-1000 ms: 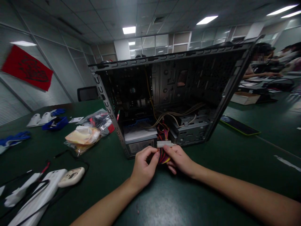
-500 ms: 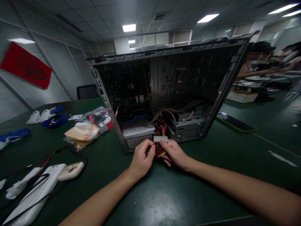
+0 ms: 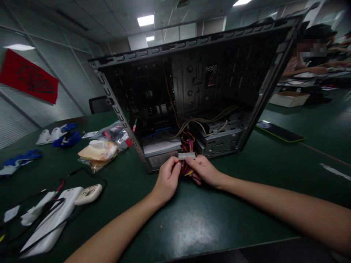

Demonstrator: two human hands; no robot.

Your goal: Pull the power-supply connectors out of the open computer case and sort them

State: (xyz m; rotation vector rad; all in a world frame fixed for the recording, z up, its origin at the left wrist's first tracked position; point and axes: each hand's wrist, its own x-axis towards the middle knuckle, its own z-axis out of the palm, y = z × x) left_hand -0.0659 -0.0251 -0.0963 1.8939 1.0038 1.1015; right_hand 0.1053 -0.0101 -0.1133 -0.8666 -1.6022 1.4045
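Observation:
An opened computer case (image 3: 219,146) stands on the green table, its open side facing me. Near its lower front edge, a white multi-pin power connector (image 3: 187,156) sits between my hands, with a bundle of coloured wires (image 3: 187,169) below it. My right hand (image 3: 204,170) pinches the connector, thumb on its face. Closed beside it, my left hand (image 3: 168,177) presses thumb and fingers together on the wires at the connector's left end; its exact hold is partly hidden. Behind the connector, the power supply (image 3: 163,157) lies in the bottom of the case, under a white sheet.
On the left lie plastic bags of parts (image 3: 98,151), blue-and-white gloves (image 3: 22,159), a white power strip (image 3: 52,223) with cables and a beige oval device (image 3: 88,194). A dark flat phone-like slab (image 3: 279,131) lies right of the case. Other people sit farther right.
The view has tilted and shifted slightly, so the case appears larger and higher. Both hands keep their hold at the connector, with hardly any movement against the case.

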